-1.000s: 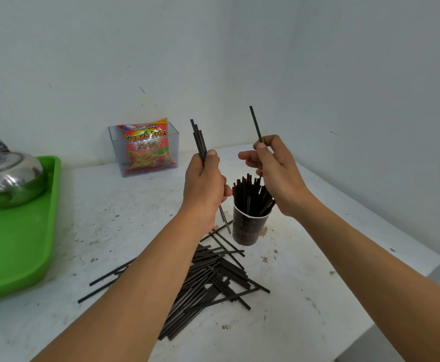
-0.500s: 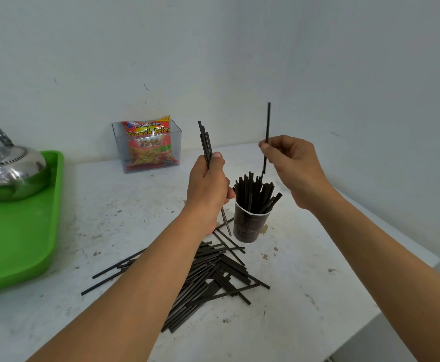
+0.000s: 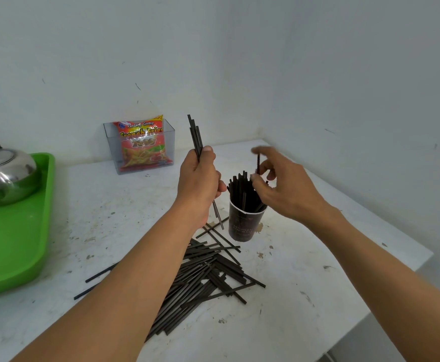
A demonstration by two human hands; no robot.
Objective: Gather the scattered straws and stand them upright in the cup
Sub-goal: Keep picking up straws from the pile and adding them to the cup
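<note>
A: Your left hand (image 3: pixel 199 178) was fisted round a small bundle of straws (image 3: pixel 195 135), tips up, beside the cup (image 3: pixel 243 223).

B: And the right?

A: Right hand (image 3: pixel 279 184) was blurred, just over the cup w/ one straw (image 3: pixel 258 164) between thumb & fingers, upright above the ones already standing in it.

B: Rest of them?

A: Loose straws (image 3: pixel 203 273) were piled on the tabletop (image 3: pixel 305 296) in front of the cup, near you.
</note>
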